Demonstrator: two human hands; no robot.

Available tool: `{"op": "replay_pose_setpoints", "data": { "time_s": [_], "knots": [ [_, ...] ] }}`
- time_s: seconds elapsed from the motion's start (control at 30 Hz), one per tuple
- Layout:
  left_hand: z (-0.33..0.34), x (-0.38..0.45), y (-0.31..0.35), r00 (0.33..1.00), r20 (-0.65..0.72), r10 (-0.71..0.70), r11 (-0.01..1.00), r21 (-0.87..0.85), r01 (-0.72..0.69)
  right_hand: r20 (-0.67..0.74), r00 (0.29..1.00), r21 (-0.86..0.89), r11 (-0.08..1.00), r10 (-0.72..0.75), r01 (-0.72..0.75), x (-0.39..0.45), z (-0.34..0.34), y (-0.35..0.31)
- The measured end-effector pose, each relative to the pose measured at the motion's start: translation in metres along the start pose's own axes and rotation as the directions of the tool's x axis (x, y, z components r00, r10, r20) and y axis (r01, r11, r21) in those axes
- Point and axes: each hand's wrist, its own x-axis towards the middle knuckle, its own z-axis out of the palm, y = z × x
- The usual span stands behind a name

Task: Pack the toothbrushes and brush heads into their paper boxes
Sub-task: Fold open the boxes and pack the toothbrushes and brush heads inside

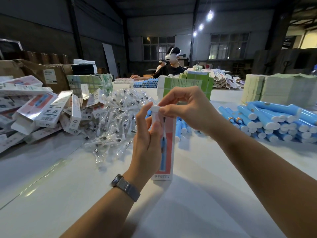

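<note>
A tall white and red paper box (pixel 167 146) printed with a blue toothbrush stands upright on the white table (pixel 197 194) at centre. My left hand (pixel 145 140) grips its left side at mid height. My right hand (pixel 181 105) pinches the white flap at the box's top end. Bagged white brush heads (pixel 116 117) lie in a heap just left of the box. Blue toothbrush handles (pixel 274 121) are stacked to the right. Empty printed boxes (pixel 44 110) are piled at the left.
Green bundled packs (pixel 187 83) stand behind the box, more (pixel 89 83) at back left, with pale stacks (pixel 277 90) at right. Brown cartons (pixel 42 73) sit at far left. A person wearing a headset (pixel 171 66) works at the table's far end beside more blue handles (pixel 145 83).
</note>
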Motion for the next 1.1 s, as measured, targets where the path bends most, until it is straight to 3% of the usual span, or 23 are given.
{"op": "replay_pose_setpoints", "data": {
  "time_s": [0.4, 0.53, 0.83, 1.1],
  "knots": [
    [-0.002, 0.0, 0.001, 0.993, 0.095, 0.062, 0.996, 0.054, -0.067, -0.028, 1.0, 0.065, 0.998, -0.008, 0.01, 0.001, -0.013, -0.005],
    [-0.002, 0.0, 0.002, 0.993, 0.099, 0.06, 0.997, 0.049, -0.065, 0.077, 0.997, 0.051, 0.999, -0.019, 0.015, -0.003, -0.016, -0.006],
    [-0.003, 0.001, 0.005, 0.994, 0.103, 0.023, 0.998, 0.054, -0.028, 0.074, 0.997, 0.051, 0.999, 0.0, -0.004, -0.004, -0.018, -0.004],
    [-0.004, 0.002, 0.006, 0.994, 0.105, -0.004, 1.0, 0.012, 0.002, 0.1, 0.992, -0.098, 0.991, -0.077, 0.087, -0.001, -0.019, -0.008]
  ]
}}
